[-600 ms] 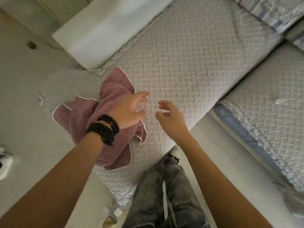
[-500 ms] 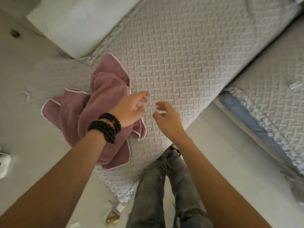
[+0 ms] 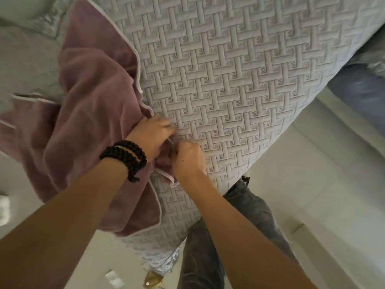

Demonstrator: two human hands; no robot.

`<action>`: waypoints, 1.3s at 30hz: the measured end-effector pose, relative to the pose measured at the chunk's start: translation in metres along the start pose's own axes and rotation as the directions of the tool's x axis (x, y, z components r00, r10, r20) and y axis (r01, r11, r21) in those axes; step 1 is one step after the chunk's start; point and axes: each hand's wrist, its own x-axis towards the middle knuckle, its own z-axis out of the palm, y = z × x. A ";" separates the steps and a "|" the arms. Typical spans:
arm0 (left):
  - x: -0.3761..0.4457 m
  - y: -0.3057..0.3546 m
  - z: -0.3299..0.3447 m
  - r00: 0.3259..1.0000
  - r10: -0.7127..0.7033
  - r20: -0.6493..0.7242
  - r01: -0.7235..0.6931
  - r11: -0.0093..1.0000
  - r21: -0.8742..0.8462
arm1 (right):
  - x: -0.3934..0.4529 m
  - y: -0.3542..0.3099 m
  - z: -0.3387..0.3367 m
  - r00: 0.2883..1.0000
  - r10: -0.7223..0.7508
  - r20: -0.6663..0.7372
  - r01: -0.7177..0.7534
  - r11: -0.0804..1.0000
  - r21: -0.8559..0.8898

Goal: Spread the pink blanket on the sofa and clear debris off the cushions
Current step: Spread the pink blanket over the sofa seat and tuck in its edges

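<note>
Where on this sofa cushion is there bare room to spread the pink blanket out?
The quilted cushion is bare right of the pink blanket, up to its far and right edges. It is crowded at the left, where the blanket lies bunched and the left hand and right hand grip its hem.

Home living room. Evidence: sofa cushion (image 3: 239, 84) with a grey quilted basket-weave cover fills the centre and upper right of the frame; a soft pink blanket (image 3: 89, 105) with pale piping lies crumpled over its left edge. Pale glossy tiled floor (image 3: 325, 195) at lower right, grout lines visible. Upper left: another pale upholstered piece (image 3: 23, 9), blurred. Small scraps on the floor (image 3: 113, 278) at bottom centre. Person in grey jeans (image 3: 204, 257), casual wear. Nothing industrial or commercial in view.
</note>
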 end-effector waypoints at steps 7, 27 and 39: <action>0.003 0.018 -0.074 0.995 -0.068 -0.073 0.048 0.969 -0.244 | -0.016 -0.008 -0.096 0.978 -0.021 -0.210 0.062 0.980 0.190; 0.119 0.122 -0.524 0.762 0.056 -0.646 -0.223 0.958 -0.180 | -0.028 -0.030 -0.560 0.646 0.036 -0.763 0.277 0.920 0.277; 0.417 0.220 -0.664 0.688 0.158 -0.708 -0.208 0.978 0.016 | 0.173 0.105 -0.780 0.539 0.108 -0.835 0.184 0.953 0.241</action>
